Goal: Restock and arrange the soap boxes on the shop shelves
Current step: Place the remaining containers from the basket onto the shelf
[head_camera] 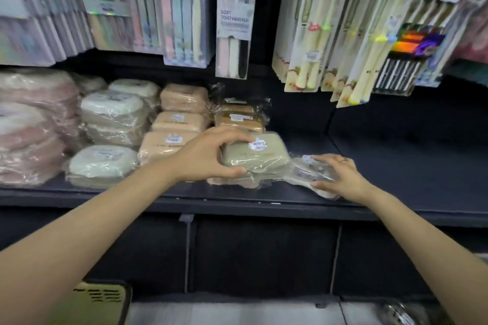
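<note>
at the centre of the frame the left hand (208, 157) grips a green soap box (254, 153) in plastic wrap, fingers curled over its far edge and thumb on the near edge, on the dark shelf (396, 166). just right of it the right hand (340, 175) holds a clear-wrapped pale box (307, 173), fingers spread over it. stacked tan soap boxes (171, 137) sit to the left.

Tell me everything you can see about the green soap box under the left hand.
The green soap box is a rounded rectangular case, dull olive, sealed in crinkled clear plastic wrap, with a small white barcode sticker on its lid. It lies flat on top of another wrapped box at the front of the dark shelf, right of the peach boxes. The left hand grips its left end, thumb at the front edge, fingers over the top.
</note>
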